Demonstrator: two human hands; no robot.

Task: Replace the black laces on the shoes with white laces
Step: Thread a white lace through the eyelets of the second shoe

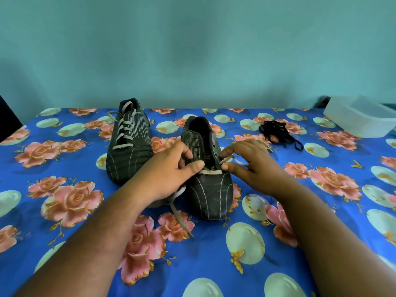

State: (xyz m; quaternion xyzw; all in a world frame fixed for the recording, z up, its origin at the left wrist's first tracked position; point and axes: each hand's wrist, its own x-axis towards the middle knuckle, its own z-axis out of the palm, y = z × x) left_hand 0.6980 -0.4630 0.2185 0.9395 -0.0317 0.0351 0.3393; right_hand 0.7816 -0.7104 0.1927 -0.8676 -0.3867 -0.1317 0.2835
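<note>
Our left hand [169, 170] hides part of the white lace [211, 172]; the plastic container [362, 116] runs off the right edge.

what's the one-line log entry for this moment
step: lacing near shoe | left hand: grips shoe | right hand: pinches white lace | far shoe: laced | black laces: aside

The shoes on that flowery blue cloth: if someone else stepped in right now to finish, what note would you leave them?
Left hand: grips the near dark striped shoe at its eyelet edge.
Right hand: pinches the white flat lace on that shoe's other side.
Far dark striped shoe: fully laced in white.
Near shoe: only the lowest white bar is across; one lace end trails on the cloth towards the person.
Black laces: off both shoes, piled beside the white plastic tub.
Left to do: thread the remaining eyelets of the near shoe.
</note>
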